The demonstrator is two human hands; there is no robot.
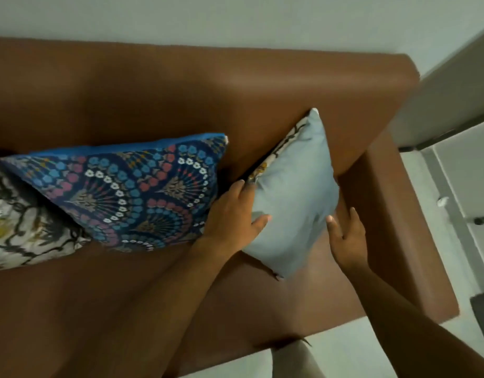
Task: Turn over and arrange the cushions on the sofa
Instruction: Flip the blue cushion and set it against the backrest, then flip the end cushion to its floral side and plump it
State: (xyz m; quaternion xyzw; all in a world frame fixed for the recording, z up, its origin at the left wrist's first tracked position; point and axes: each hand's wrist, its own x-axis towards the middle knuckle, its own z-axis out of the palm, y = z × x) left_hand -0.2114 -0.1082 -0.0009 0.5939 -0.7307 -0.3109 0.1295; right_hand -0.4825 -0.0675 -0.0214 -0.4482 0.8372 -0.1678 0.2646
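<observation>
Head view: looking down on brown sofa [153, 85], three cushions on the seat. Handling the pale blue cushion [292, 192] at the right end, in the corner where backrest meets armrest [393, 214]; plain side facing up and out, patterned side showing only as a strip along the upper-left edge, pressed toward the backrest. Standing tilted on a lower corner, leaning back. Left hand [230, 214] gripping the cushion's left edge, fingers curling over the rim, thumb lying across the plain face. Right hand [347, 233] lying open and flat against the cushion's right edge, fingers slipping between cushion and armrest, thumb on the plain face; pressing rather than closing, as far as visible. Leaning beside it, touching or nearly touching the left hand: blue fan-patterned cushion [131, 189], propped against the backrest. Further left, partly out of frame: white floral cushion [25, 227], lying lower, overlapped by the fan-patterned one. Judging step in hand: seating this cushion in the corner, or flipping it; not telling which. Next move probably calling for both hands squaring it upright against backrest and armrest, then releasing without letting it slump forward.
</observation>
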